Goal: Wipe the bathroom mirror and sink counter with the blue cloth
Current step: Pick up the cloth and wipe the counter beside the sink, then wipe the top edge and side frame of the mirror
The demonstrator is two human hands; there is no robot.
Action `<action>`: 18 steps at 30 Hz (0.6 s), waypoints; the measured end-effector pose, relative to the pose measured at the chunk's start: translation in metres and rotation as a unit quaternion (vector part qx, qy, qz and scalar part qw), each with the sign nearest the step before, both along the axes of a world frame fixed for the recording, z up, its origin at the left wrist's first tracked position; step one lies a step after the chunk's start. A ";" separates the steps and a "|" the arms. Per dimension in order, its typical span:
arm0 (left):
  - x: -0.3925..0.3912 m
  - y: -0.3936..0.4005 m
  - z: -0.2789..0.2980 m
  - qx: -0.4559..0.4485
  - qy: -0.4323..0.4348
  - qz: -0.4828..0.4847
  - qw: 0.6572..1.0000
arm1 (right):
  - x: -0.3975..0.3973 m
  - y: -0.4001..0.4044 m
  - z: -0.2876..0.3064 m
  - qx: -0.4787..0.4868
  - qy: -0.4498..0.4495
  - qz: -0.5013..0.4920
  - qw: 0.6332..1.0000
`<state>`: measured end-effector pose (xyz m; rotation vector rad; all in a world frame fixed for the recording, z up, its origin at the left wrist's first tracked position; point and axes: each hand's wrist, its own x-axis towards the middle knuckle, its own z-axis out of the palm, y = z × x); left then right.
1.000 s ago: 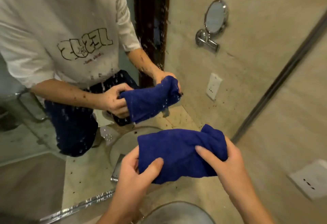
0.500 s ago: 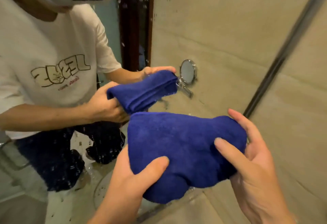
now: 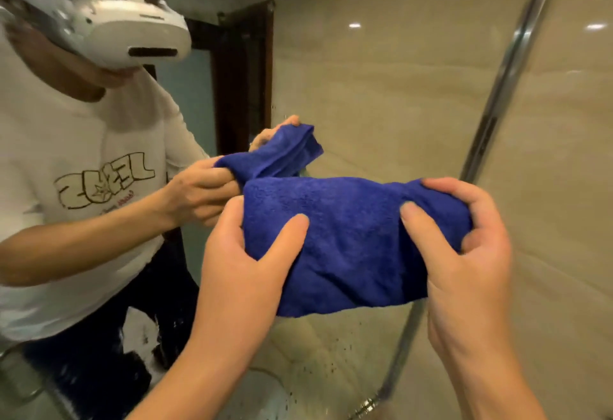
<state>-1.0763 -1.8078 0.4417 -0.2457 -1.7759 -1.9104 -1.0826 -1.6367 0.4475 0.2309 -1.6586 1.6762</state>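
The left hand (image 3: 245, 263) and right hand (image 3: 464, 253) both hold the cloth (image 3: 348, 240), bunched up between them. Their fingers curl round its ends, thumbs pressing on top. Past the fingers is the mirror (image 3: 381, 94). It has dark spots low down, so I think the wiping is not started. The counter is hard to see.

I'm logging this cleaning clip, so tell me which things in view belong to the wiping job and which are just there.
Part of the job:
- blue cloth, bunched, held off the glass
- left hand and right hand, each with a grip on one end of it
- mirror, spotted with specks low down

Just there:
- chrome edge strip
- dark door frame, seen in reflection
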 end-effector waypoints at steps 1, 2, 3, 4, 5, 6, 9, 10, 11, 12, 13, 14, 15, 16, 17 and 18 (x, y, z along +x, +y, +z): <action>0.000 -0.001 0.007 0.002 0.016 0.009 1.000 | 0.000 -0.003 0.009 0.004 0.008 -0.006 1.000; 0.001 -0.003 0.016 0.011 0.030 0.012 0.999 | 0.000 -0.007 0.018 0.018 0.013 -0.018 1.000; 0.001 -0.005 0.024 0.019 0.046 0.012 0.999 | 0.001 -0.011 0.027 0.043 0.016 -0.034 0.998; 0.002 -0.007 0.033 0.023 0.063 0.010 0.998 | 0.002 -0.015 0.035 0.072 0.018 -0.049 0.996; 0.003 -0.008 0.043 0.024 0.081 0.010 0.996 | 0.003 -0.018 0.043 0.098 0.022 -0.056 0.993; 0.004 -0.010 0.052 0.023 0.098 0.013 0.995 | 0.004 -0.020 0.051 0.116 0.032 -0.054 0.991; 0.009 -0.018 0.079 0.012 0.140 0.037 0.989 | 0.004 -0.026 0.074 0.146 0.075 -0.047 0.985; 0.013 -0.021 0.088 0.006 0.153 0.050 0.987 | 0.004 -0.029 0.083 0.142 0.088 -0.045 0.985; 0.016 -0.024 0.097 -0.001 0.164 0.064 0.984 | 0.004 -0.033 0.092 0.136 0.103 -0.042 0.985; 0.020 -0.028 0.107 -0.004 0.175 0.080 0.981 | 0.005 -0.038 0.103 0.130 0.120 -0.040 0.984; 0.023 -0.033 0.117 -0.005 0.186 0.099 0.978 | 0.005 -0.044 0.114 0.125 0.136 -0.037 0.982; 0.026 -0.039 0.126 -0.005 0.198 0.122 0.972 | 0.006 -0.051 0.125 0.120 0.153 -0.031 0.980; 0.029 -0.045 0.136 -0.005 0.212 0.147 0.966 | 0.007 -0.059 0.135 0.116 0.169 -0.023 0.979; 0.033 -0.052 0.146 -0.003 0.227 0.170 0.959 | 0.009 -0.067 0.146 0.112 0.186 -0.015 0.976; 0.037 -0.059 0.156 -0.002 0.243 0.187 0.952 | 0.012 -0.075 0.156 0.107 0.203 -0.006 0.973; 0.042 -0.067 0.166 -0.008 0.257 0.200 0.946 | 0.014 -0.084 0.165 0.101 0.218 0.004 0.971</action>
